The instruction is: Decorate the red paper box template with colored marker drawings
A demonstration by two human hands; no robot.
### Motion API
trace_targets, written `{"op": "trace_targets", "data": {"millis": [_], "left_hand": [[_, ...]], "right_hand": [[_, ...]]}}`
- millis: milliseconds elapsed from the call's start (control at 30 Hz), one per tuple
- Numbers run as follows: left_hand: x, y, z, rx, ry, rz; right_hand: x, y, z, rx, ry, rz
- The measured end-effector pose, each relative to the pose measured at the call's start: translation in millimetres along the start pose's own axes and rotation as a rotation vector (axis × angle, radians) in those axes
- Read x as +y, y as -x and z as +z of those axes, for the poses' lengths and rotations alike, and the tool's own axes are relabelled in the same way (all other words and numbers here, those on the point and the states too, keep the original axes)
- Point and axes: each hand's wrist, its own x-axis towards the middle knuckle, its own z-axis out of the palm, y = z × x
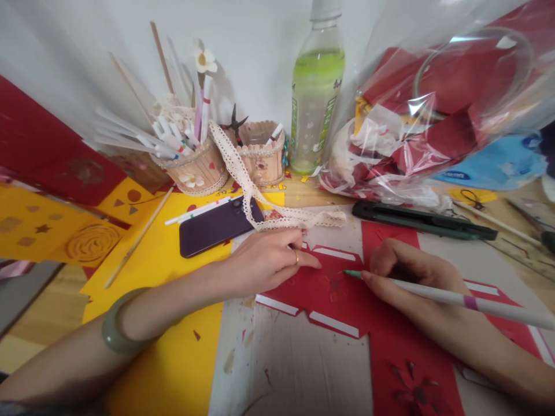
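Note:
My right hand (416, 277) grips a slim white pen-like tool (433, 292) with a purple band. Its green tip (352, 273) points left, close over a red cut-out card (329, 289) that has white strips along its flaps. A flower-shaped mark (336, 286) shows on the card near the tip. My left hand (271, 260) lies on the card's left part, index finger stretched toward the tip and the other fingers partly bent, with nothing visible in it. Beneath the card is a grey board (277, 370). A cut flower pattern (416, 393) lies in the red card's lower part.
Behind my left hand are a dark phone (212, 228) and lace ribbon (299, 216). Wooden-slat holders (195, 170) with white sticks stand near the wall beside a bottle (318, 104). A plastic bag of scraps (425, 127) and a utility knife (425, 219) lie at right.

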Motion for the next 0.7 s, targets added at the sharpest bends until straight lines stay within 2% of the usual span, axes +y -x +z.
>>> {"op": "trace_targets", "data": {"millis": [300, 700], "left_hand": [[-0.3, -0.1, 0.0, 0.006, 0.006, 0.006], [0.6, 0.0, -2.3, -0.024, -0.048, 0.001]], "right_hand": [[-2.5, 0.8, -0.1, 0.053, -0.007, 0.005], [0.4, 1.5, 0.4, 0.015, -0.034, 0.027]]}}
